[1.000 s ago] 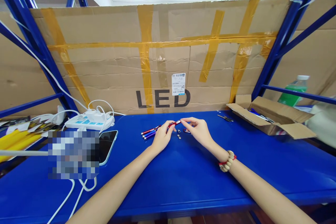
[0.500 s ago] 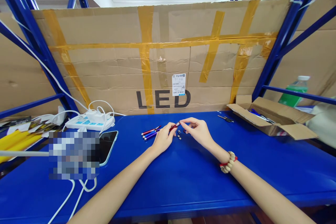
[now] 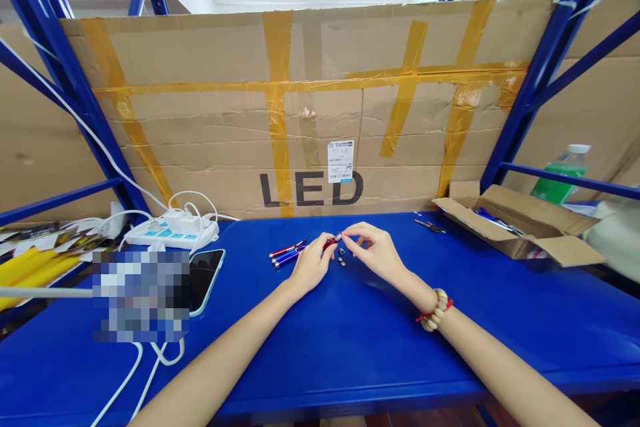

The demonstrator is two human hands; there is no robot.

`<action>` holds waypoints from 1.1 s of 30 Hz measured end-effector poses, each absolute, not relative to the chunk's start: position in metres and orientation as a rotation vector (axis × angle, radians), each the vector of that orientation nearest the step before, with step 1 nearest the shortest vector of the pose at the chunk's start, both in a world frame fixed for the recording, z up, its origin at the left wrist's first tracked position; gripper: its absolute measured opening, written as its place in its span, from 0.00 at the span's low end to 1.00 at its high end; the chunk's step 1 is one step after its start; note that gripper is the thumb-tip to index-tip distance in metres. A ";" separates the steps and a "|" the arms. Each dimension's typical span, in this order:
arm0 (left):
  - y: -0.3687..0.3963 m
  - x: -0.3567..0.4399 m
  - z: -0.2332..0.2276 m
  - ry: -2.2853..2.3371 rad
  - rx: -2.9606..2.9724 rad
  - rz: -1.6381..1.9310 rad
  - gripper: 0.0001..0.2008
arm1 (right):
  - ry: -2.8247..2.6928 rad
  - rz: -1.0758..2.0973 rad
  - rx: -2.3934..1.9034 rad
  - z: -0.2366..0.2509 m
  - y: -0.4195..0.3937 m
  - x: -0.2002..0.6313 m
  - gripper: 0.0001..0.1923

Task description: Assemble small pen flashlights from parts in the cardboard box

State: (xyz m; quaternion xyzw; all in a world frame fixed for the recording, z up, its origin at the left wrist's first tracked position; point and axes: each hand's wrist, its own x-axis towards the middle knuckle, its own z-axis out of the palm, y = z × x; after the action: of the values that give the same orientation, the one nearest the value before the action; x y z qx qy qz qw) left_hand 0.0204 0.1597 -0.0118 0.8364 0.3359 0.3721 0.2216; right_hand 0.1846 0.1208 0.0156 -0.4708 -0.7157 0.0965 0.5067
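My left hand (image 3: 311,264) is closed around a small red pen-shaped metal tube (image 3: 330,242), whose silver end points up and to the right. The thumb and forefinger of my right hand (image 3: 377,252) pinch at that silver end. Whether a tiny part sits between these fingertips is too small to make out. Just below the tube, several tiny metal pieces (image 3: 342,262) lie on the blue table (image 3: 360,347). Left of my left hand are more pen-shaped tubes, red (image 3: 285,249) and blue (image 3: 287,257), partly hidden behind its fingers.
A white power strip (image 3: 170,230) with cables and a phone (image 3: 206,280) are on the left, beside a pixelated patch. Keys (image 3: 430,226) lie at the back right, near an open cardboard box (image 3: 520,240) with pens inside. A taped cardboard wall (image 3: 225,147) closes the back.
My right hand has shifted slightly, with its fingertips coming in a little lower at the tube's silver end. My left hand and the tube have stayed almost still.
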 end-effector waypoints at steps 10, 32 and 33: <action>0.158 0.020 -0.012 0.949 2.367 0.992 0.08 | -1.885 0.107 -1.148 0.014 0.123 0.190 0.12; 0.164 0.021 -0.018 0.910 2.402 0.984 0.06 | -2.193 0.049 -1.643 0.007 0.124 0.193 0.05; 0.163 0.022 -0.018 0.919 2.393 0.992 0.06 | -2.174 0.069 -1.651 0.007 0.125 0.193 0.05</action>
State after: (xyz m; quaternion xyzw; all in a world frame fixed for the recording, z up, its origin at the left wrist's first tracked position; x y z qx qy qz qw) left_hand 0.0216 0.1633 -0.0176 0.8538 0.3279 0.3541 0.1953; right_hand 0.1930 0.1245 0.0065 -0.5917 -0.7795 0.0246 0.2040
